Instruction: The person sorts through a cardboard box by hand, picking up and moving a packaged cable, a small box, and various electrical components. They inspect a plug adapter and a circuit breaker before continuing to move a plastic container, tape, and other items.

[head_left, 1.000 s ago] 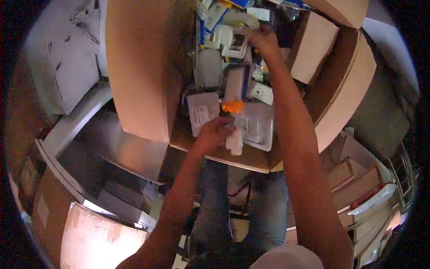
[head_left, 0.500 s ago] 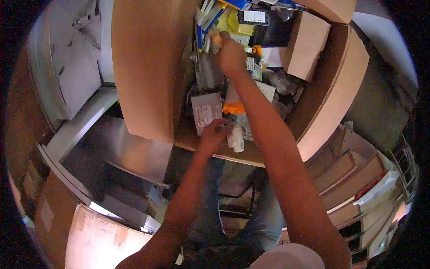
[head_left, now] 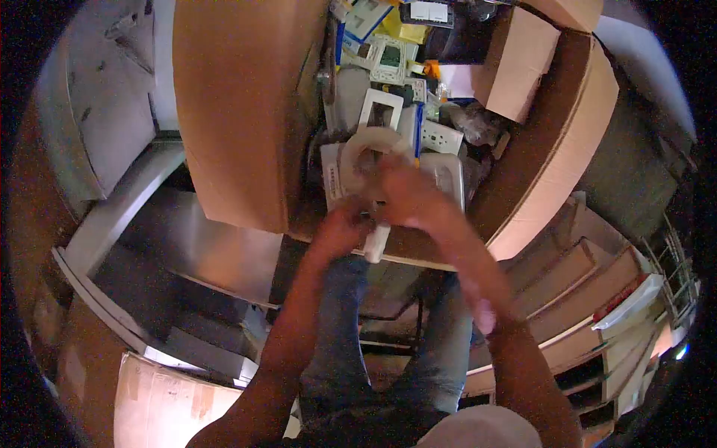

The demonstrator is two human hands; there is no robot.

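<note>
1. Far to the left of both hands, the tall cardboard flap (head_left: 246,104) of the open box stands up, its lower edge just left of the fingers.
2. The left hand (head_left: 337,228) sits at the near rim of the cardboard box (head_left: 418,250). Its fingers curl around a white tube-like piece (head_left: 377,243), which pokes down past the knuckles and over the box rim.
3. Just above the left fingers lies a grey flat packet (head_left: 331,173), partly covered by a pale ring-shaped part (head_left: 373,142).
4. That ring rises directly above the fingertips of both hands; its lower end disappears between them, so which hand grips it cannot be told.
5. The right hand (head_left: 403,198) touches the left, blurred. Its fingers look bent inward against the same white pieces, but how tightly they clasp cannot be told.
6. Beyond the fingers, deeper in the box, lie a white frame plate (head_left: 379,110) and a white switch plate (head_left: 441,137).
7. Right of the right fingers lies a clear plastic tray (head_left: 450,173), then the slanted right box wall (head_left: 556,142).
</note>
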